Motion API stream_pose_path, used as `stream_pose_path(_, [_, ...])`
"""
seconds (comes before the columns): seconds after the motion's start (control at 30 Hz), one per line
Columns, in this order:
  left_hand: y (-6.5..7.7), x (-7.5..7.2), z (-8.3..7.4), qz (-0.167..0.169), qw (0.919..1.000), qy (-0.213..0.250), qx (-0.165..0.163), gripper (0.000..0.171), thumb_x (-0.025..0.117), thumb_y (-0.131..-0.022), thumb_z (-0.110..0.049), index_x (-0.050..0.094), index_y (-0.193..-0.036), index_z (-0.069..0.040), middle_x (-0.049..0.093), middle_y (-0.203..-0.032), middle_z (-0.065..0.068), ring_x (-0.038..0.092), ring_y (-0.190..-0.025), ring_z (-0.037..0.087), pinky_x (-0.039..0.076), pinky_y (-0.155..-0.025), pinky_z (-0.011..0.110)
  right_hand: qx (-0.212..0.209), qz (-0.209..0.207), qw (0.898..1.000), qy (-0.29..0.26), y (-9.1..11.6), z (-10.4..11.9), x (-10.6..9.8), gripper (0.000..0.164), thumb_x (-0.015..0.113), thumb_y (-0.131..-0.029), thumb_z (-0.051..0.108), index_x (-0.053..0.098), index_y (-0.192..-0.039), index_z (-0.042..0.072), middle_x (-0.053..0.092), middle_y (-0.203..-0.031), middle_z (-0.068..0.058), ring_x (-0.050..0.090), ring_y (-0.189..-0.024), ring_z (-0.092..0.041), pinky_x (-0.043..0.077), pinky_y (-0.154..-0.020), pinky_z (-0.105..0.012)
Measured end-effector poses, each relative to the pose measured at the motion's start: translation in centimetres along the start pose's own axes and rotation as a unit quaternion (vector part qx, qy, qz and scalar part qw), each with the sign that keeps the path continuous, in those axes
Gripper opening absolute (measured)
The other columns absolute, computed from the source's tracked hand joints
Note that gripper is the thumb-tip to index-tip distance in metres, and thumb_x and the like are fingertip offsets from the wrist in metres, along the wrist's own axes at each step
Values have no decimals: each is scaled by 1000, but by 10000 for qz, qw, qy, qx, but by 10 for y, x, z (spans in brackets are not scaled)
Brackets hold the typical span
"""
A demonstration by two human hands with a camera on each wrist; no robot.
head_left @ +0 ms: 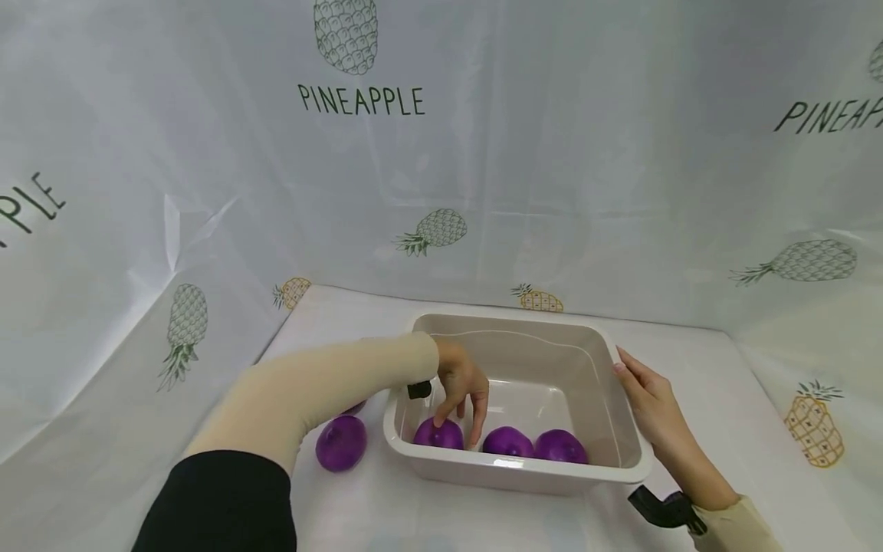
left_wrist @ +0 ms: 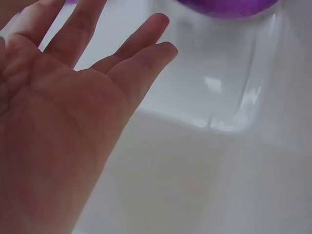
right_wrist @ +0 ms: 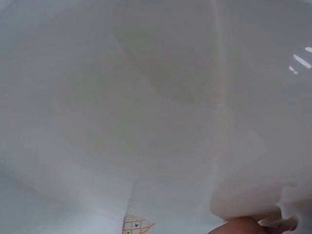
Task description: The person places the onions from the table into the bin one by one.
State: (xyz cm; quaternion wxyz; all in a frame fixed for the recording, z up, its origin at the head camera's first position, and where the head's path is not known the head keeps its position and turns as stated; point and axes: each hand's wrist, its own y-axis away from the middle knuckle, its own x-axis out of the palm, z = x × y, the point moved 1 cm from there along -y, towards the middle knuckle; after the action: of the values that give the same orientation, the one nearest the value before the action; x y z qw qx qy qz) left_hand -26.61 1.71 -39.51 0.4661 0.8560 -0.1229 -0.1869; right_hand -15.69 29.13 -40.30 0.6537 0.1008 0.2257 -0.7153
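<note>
In the head view my left hand (head_left: 464, 381) reaches down into a pale grey basin (head_left: 510, 475). One fingertip touches a round, purple, onion-like thing (head_left: 439, 435) at the basin's near left, and another finger points down on its right side. The left wrist view shows this palm (left_wrist: 53, 126) bare, with fingers extended and spread apart. Two more purple onion-like things, one in the middle (head_left: 508, 442) and one to its right (head_left: 562, 446), lie along the near wall. My right hand (head_left: 648, 395) grips the basin's right rim, thumb at the edge.
Outside the basin, on the left, a purple onion-like thing (head_left: 341, 443) rests on the white tabletop (head_left: 345, 506). Another purple one (head_left: 355, 408) is mostly hidden behind my left forearm. A pineapple-printed sheet (head_left: 552, 192) encloses the back and sides.
</note>
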Motion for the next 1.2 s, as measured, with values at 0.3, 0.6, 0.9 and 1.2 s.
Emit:
stream_pose_path(0.3, [35,-10,-2,-527,9964,-194,630,57,77,-77,16,68,-128,-6,51,-145,-4,40,-139,36,45,-104,31,-83,72,9999,2,0,-2,0,50,42,-109,21,36,-148,-10,37,-148,-32,52,-102,12,51,-73,-10])
stream_pose_path(0.6, [92,-12,9,-1499,9763,-88,1560,50,79,-84,1,64,-131,-5,56,-139,-3,53,-129,23,40,-109,34,-57,48,10000,59,-1,-3,-1,51,43,-109,22,37,-148,-9,36,-149,-32,51,-102,14,50,-73,-10])
stream_pose_path(0.9, [142,-4,39,-2480,9481,226,1975,54,80,-84,-6,62,-135,-10,55,-142,0,50,-133,25,36,-113,42,28,-2,10000,-19,-2,-3,-1,51,43,-109,22,36,-149,-8,39,-146,-33,54,-98,13,52,-72,-12])
stream_pose_path(1.2, [172,22,84,-3269,9200,681,2053,61,82,-83,-9,57,-138,-6,54,-143,3,48,-134,30,36,-113,43,-29,12,10000,-30,-2,-3,0,51,43,-109,22,36,-148,-9,33,-151,-31,50,-103,16,50,-75,-9])
